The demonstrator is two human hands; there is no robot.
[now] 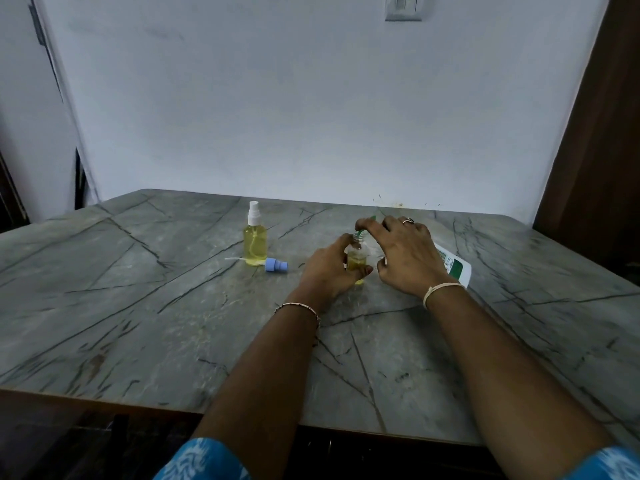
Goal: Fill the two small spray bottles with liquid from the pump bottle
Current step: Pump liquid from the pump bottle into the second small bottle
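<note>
Sleeves in a blue and white print (pixel 204 459) sit at the bottom edge of my feed, one on each side, and both bare forearms reach out from them over the grey veined table (pixel 138 306).

Farthest left among the task's things, a capped spray bottle (pixel 255 244) stands upright toward the far side of the table, with a white sprayer on top and yellow liquid up to its shoulder. Just in front of it and a little to its right lies a loose blue sprayer cap (pixel 276 265) on its side, its thin white dip tube pointing left across the foot of that bottle.

Next comes the left hand (pixel 329 268), with a thin bangle (pixel 298 308) at the wrist. Its grip is wrapped round the open spray bottle (pixel 356 261), thumb across the front and fingers up by the neck. This bottle stands on the table near the middle, roughly half full of yellow liquid.

Over its mouth I see the right hand (pixel 405 258), ring on one finger and a pale thread (pixel 443 289) round the wrist. Its grip is curled on the green spout (pixel 362 232), which points down into the bottle's neck. Behind that hand the white pump bottle (pixel 453 265) with a green label leans tilted, its base out to the right; I cannot tell whether it touches the table.
</note>
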